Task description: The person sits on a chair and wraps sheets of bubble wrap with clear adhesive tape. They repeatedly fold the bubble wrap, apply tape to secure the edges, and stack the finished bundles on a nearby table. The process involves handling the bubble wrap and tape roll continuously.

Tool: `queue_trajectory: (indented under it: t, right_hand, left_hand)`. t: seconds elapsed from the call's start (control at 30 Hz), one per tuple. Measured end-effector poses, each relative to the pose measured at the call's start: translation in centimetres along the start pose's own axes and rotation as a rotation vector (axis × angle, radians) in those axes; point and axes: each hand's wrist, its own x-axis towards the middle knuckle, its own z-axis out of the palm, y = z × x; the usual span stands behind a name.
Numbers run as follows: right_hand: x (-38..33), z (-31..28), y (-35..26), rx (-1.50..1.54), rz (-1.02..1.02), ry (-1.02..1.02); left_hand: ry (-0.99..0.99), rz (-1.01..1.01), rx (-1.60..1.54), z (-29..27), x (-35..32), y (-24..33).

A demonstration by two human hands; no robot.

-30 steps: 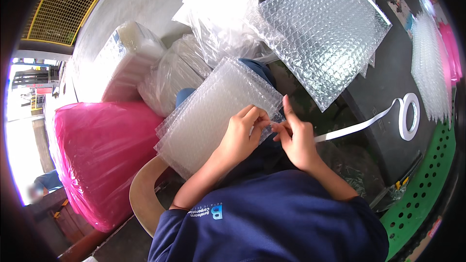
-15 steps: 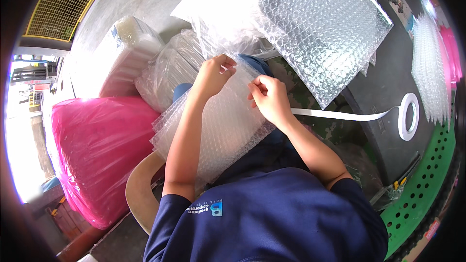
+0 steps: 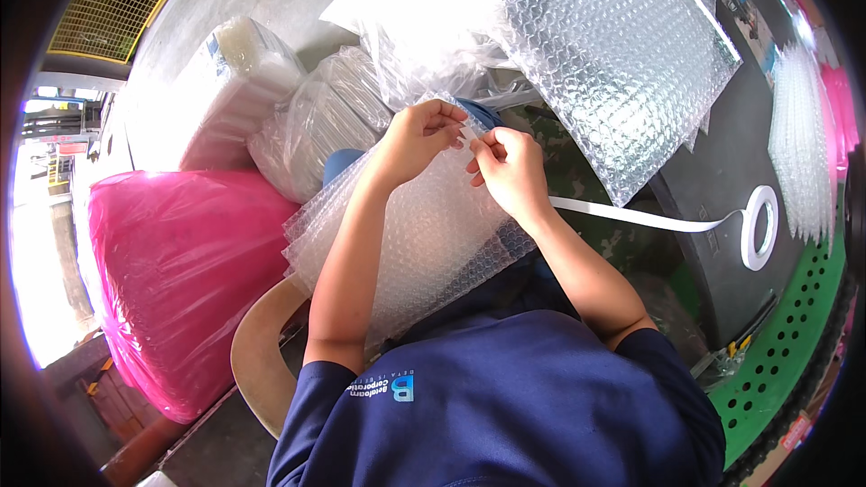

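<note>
Clear bubble wrap sheets (image 3: 406,225) lie stacked across my lap. Above their far corner, my left hand (image 3: 419,140) is closed, its thumb and fingers drawn together. What it pinches is too small to make out. Close beside it, my right hand (image 3: 510,171) is also closed in a pinch, fingertips almost meeting the left ones. A small white bit shows between the two hands. From beneath my right wrist a white tape strip (image 3: 640,215) stretches right to its roll (image 3: 760,227), which stands on edge; the strip's other end is hidden by my right hand.
Larger bubble wrap pieces (image 3: 622,63) rest on a dark table (image 3: 713,171) at the right. More bubble wrap (image 3: 801,140) is stacked beyond. A pink wrapped bundle (image 3: 180,280) and clear plastic-wrapped packs (image 3: 244,90) stand left. A chair armrest (image 3: 262,343) curves beside me.
My hands have come closer together over the sheets' far corner; the left moved right and the fingertips now nearly meet. The view has shifted slightly.
</note>
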Motion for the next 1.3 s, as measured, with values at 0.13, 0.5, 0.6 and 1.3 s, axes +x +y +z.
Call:
queue_trajectory:
  t: [0.13,0.5,0.6,1.3]
  right_hand:
    - [0.2,0.0,0.1,0.002,0.012,0.007]
    - [0.4,0.1,0.1,0.001,0.04,0.009]
    - [0.4,0.2,0.1,-0.005,0.053,0.013]
    - [-6.3,-4.7,-3.7,-0.97,-0.165,-0.077]
  left_hand:
    - [0.021,0.008,-0.022,0.1,-0.1,0.1]
    - [0.007,0.004,-0.006,0.1,-0.2,0.5]
    - [0.03,0.005,0.011,0.2,-0.2,0.4]
    - [0.232,0.016,-0.066,-0.9,0.4,-0.6]
